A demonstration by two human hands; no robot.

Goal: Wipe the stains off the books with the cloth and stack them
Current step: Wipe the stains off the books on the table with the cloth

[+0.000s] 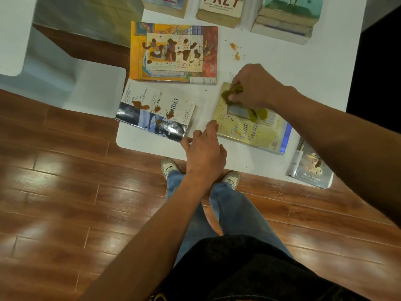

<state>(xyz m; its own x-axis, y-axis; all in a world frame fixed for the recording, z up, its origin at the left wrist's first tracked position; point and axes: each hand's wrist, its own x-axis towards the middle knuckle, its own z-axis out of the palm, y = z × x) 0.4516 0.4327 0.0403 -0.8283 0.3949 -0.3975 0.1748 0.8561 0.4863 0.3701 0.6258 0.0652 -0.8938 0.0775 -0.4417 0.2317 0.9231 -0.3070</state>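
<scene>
Cloth: I see the green cloth [233,92] bunched under the right hand, pressed onto the far corner of the yellow book; a loose tail of it shows past the wrist, lying on the cover
Yellow book: the yellow book [249,131] lies flat on the bench between my two hands, its cover speckled with small brown spots
Right hand: my right hand [253,88] has its fingers curled around the cloth, gripping it against the cover
Left hand: my left hand [205,148] is spread and relaxed, fingertips touching the near left edge of the yellow book and holding nothing
Contact book: the Contact paperback [156,114] sits just left of the left hand, brown blots across its cover
Large book: the large orange book [173,52] lies beyond both hands and to the left, with the heaviest dark stains on its middle
Mark Twain book: a grey Mark Twain book [310,168] lies under the right forearm, overhanging the bench edge, one dark blot on it
Far books: three thick books [219,11] sit well beyond the hands, cut off by the frame
Bench: the white bench [303,72] carries orange smears [235,51] just beyond the right hand
Floor: wooden floor [65,192] below
</scene>
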